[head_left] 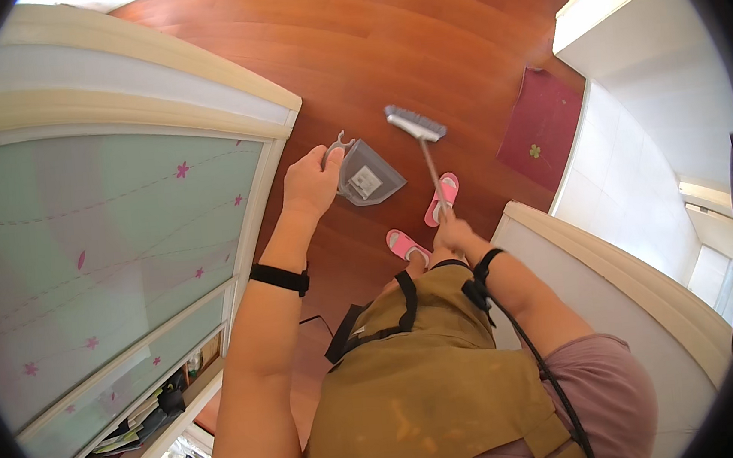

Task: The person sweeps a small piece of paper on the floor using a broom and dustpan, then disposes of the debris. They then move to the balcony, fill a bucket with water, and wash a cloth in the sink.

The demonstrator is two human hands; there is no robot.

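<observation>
My left hand [312,180] is closed around the handle of a grey plastic dustpan [382,171], whose pan bears a white label with writing. The clip at the handle's end pokes out above my thumb. In my right hand [453,231] is the thin stick of a broom [431,159]. Its white head with grey bristles [415,122] is farther out, over the wooden floor, to the right of the dustpan and apart from it. Whether the bristles touch the floor I cannot tell. Beneath the stick are my feet in pink slippers [404,244].
A cabinet with green, flower-patterned panels [121,229] rises close on my left. To the right lies a dark red mat [543,131] before a white tiled floor [605,145]. A cream-topped low wall [601,262] stands by my right arm. Reddish wooden floor [352,43] stretches ahead.
</observation>
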